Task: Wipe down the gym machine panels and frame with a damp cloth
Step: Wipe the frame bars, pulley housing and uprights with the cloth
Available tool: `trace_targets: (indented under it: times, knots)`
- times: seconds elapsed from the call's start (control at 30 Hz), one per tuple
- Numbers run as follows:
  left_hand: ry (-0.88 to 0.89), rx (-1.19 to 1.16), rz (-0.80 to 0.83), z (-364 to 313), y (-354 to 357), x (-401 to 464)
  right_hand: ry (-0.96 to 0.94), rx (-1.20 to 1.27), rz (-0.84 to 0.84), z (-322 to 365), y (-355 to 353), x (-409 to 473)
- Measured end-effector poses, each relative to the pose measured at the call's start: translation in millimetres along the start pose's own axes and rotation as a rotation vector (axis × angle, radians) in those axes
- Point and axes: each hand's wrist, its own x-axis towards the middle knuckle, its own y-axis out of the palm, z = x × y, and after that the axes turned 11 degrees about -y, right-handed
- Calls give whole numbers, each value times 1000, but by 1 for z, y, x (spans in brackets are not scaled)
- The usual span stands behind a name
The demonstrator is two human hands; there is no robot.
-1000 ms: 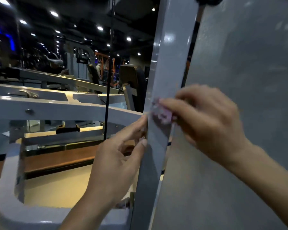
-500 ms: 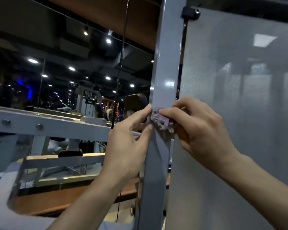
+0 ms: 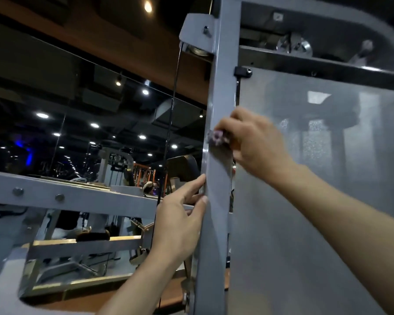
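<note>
Item one, the upright frame post [image 3: 218, 155]: I log a grey painted steel member, long axis near vertical, leaning slightly so its top tips to the right in the head view, running from the lower edge of the picture up to a bracket with a pulley [image 3: 199, 51] at the top. Item two, the cloth [image 3: 217, 137]: a small bunched wad, pinkish-purple, pressed against the front face of the post at about mid-height, most of it hidden under the fingers; its shape is too crumpled for me to give a long axis. Item three, right hand [image 3: 257, 144]: fingers curled round the cloth and holding it to the post, knuckles toward the camera, forearm entering from lower right; the hand is motion-blurred. Item four, left hand [image 3: 180, 214]: lower on the post, fingers straight and released, their tips resting on the post's left edge, thumb alongside, nothing held. Item five, the side panel [image 3: 305, 212]: a grey speckled sheet just right of the post, fixed by a black clip [image 3: 242, 72] near its top corner, reflecting ceiling lights. Item six, the horizontal frame beam [image 3: 66, 196]: grey, with two bolts, meeting the post from the left. Item seven, a black cable [image 3: 171, 123] hanging from the pulley, left of the post. Behind, I note a mirror wall [image 3: 77, 133] showing other machines and ceiling lamps.
</note>
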Motion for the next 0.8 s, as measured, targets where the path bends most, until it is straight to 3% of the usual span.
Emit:
trace_targets:
  times: [0.17,0.23,0.33,0.53,0.67,0.8]
  knots:
    - [-14,90,-7,7,-8,-8,-12,65,-17,27,9,-26]
    - [-32,164,-3,12,-13,-12,-107,148,70,52,9,-59]
    - [-68,253,23,13,-16,-18,-252,79,209,45,5,-64]
    - [-96,235,18,13,-13,-20,-16,19,67,36,5,-27]
    - [-94,255,39,16,-14,-19,-145,157,97,79,13,-84]
    - [-135,242,69,19,-17,-19,-170,57,135,51,10,-72]
